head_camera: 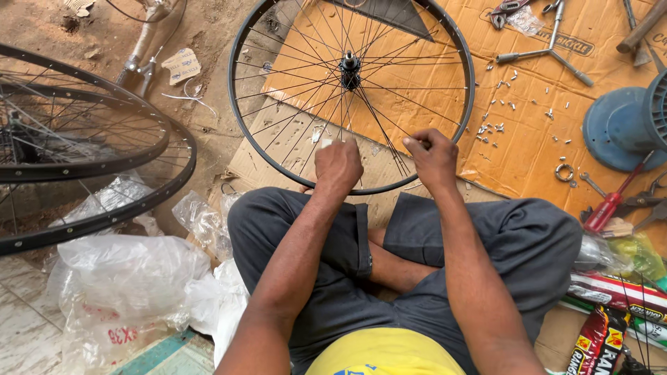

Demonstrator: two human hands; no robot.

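Black bike wheel (278,149) flat on cardboard (528,153) by knees | L hand (338,164) fisted at near rim, pinching sth small | R hand (433,156) closed on a spoke (389,149) (nipples (497,128) scattered right) | red screwdriver (611,201) nearby

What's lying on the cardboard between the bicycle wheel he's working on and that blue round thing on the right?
In the head view, small silvery metal bits lie scattered on the cardboard between the wheel and the blue round base, with a metal ring lower down.
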